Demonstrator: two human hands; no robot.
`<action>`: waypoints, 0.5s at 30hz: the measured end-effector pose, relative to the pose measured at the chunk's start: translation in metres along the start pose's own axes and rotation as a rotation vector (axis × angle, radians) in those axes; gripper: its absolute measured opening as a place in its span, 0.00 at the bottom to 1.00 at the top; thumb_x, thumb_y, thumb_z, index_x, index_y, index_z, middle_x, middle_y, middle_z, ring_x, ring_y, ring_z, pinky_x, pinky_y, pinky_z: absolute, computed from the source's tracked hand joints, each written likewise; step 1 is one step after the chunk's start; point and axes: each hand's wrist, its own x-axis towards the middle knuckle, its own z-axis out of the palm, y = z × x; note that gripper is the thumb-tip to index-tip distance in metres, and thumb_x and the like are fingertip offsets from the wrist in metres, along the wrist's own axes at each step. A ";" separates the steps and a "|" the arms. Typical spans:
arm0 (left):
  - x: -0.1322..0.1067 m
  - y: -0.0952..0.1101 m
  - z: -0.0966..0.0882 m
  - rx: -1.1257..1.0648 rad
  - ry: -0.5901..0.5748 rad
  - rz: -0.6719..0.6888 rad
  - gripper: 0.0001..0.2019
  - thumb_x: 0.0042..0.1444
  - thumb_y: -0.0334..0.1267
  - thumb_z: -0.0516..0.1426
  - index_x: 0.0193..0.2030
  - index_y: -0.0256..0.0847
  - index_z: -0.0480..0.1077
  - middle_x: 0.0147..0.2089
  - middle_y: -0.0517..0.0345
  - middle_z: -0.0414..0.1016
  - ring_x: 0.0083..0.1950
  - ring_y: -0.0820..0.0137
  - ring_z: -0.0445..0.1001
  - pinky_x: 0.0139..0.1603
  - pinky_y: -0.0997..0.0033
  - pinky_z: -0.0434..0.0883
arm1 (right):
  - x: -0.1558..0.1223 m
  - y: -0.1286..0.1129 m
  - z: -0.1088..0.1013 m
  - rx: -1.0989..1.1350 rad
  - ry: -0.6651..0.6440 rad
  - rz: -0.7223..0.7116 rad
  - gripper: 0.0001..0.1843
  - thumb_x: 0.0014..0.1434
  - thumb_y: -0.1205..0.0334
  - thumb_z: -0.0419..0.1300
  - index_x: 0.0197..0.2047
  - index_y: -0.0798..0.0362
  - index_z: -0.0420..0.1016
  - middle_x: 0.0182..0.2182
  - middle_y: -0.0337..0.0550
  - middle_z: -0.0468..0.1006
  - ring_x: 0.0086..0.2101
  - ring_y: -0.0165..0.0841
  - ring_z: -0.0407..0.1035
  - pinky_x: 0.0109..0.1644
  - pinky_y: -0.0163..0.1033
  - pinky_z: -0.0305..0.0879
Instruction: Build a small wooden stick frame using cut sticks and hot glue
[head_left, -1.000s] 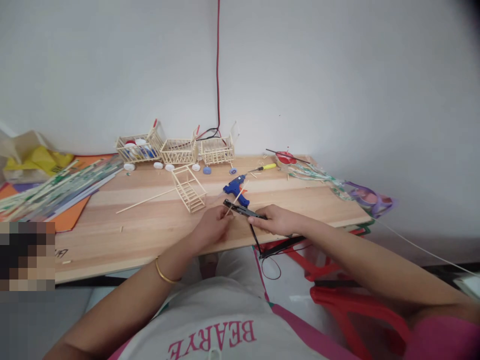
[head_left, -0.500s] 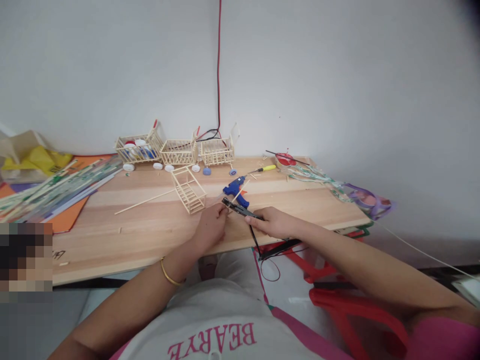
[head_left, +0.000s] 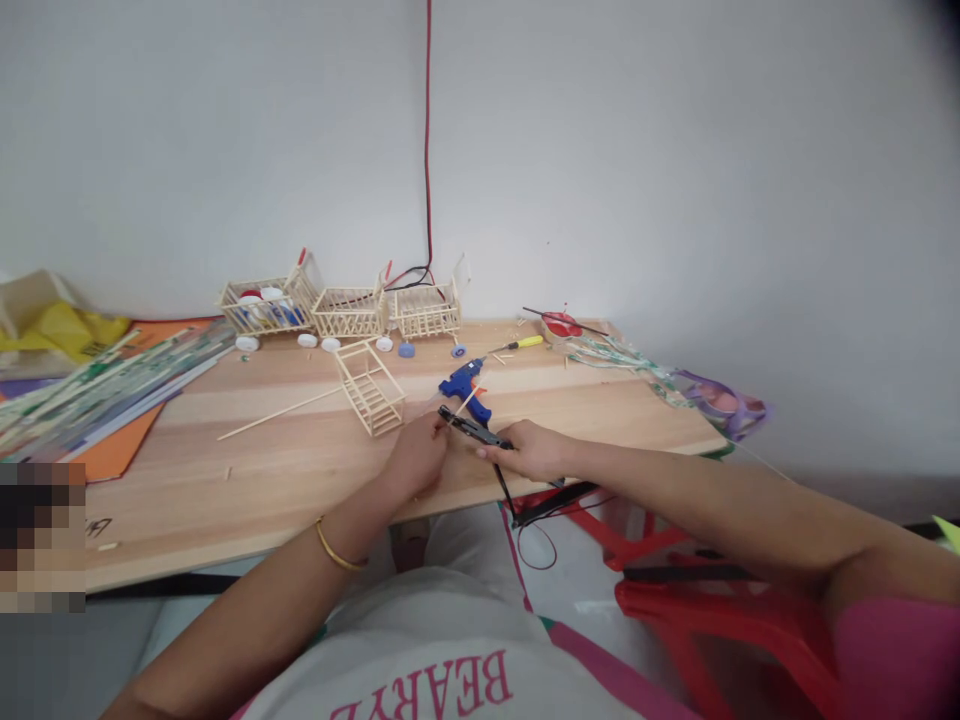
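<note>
My left hand (head_left: 416, 455) is closed in a pinch near the table's front edge, on a thin wooden stick (head_left: 469, 398) that slants up past its fingertips. My right hand (head_left: 536, 450) grips dark pliers (head_left: 474, 428), their jaws at the stick close to my left fingers. Just beyond the tool lies a blue glue gun (head_left: 463, 382) with an orange trigger. Left of my left hand, an unfinished stick frame (head_left: 371, 390) lies tilted on the wood, a long stick (head_left: 277, 412) beside it.
Three small stick carts with bottle-cap wheels (head_left: 349, 312) line the wall. A yellow-handled screwdriver (head_left: 525, 342) and a red dish (head_left: 561, 325) sit behind the glue gun. Bundled sticks (head_left: 112, 395) lie left. A red stool (head_left: 705, 620) stands below the wooden tabletop (head_left: 195, 520).
The view has shifted slightly, so the table things appear a little lower and farther left. Both hands keep nearly the same hold around the stick and pliers.
</note>
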 end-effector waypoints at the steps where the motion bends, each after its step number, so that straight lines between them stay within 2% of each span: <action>1: 0.000 0.000 0.000 0.000 0.004 -0.004 0.10 0.55 0.31 0.48 0.32 0.38 0.71 0.34 0.51 0.76 0.37 0.63 0.71 0.40 0.68 0.63 | 0.001 0.001 -0.001 0.047 -0.031 0.026 0.34 0.55 0.31 0.43 0.24 0.55 0.65 0.16 0.39 0.66 0.18 0.28 0.61 0.23 0.32 0.56; 4: -0.001 0.000 -0.001 -0.003 0.013 -0.007 0.10 0.55 0.33 0.49 0.32 0.38 0.71 0.34 0.50 0.76 0.37 0.62 0.71 0.39 0.68 0.63 | 0.004 0.005 -0.003 0.213 -0.145 0.074 0.36 0.52 0.28 0.41 0.24 0.55 0.64 0.17 0.39 0.67 0.17 0.28 0.62 0.24 0.32 0.60; 7: -0.002 0.000 -0.001 -0.012 0.014 0.017 0.10 0.56 0.32 0.48 0.34 0.39 0.71 0.36 0.51 0.77 0.39 0.63 0.72 0.40 0.68 0.63 | 0.003 0.004 -0.007 0.262 -0.184 0.058 0.37 0.52 0.26 0.40 0.24 0.54 0.64 0.18 0.40 0.68 0.18 0.27 0.62 0.26 0.33 0.62; 11: -0.001 0.000 -0.001 -0.005 0.011 0.025 0.11 0.57 0.33 0.48 0.32 0.39 0.72 0.35 0.51 0.77 0.38 0.63 0.72 0.39 0.69 0.63 | -0.002 -0.004 -0.011 0.095 -0.097 0.052 0.37 0.53 0.27 0.38 0.26 0.54 0.65 0.21 0.43 0.71 0.23 0.30 0.65 0.27 0.34 0.60; 15: 0.001 -0.001 -0.004 0.011 -0.015 0.040 0.12 0.57 0.33 0.48 0.30 0.38 0.71 0.33 0.52 0.77 0.36 0.64 0.72 0.38 0.70 0.63 | -0.006 -0.004 -0.010 -0.123 0.022 -0.021 0.34 0.57 0.32 0.39 0.33 0.55 0.69 0.29 0.49 0.75 0.29 0.37 0.68 0.31 0.35 0.58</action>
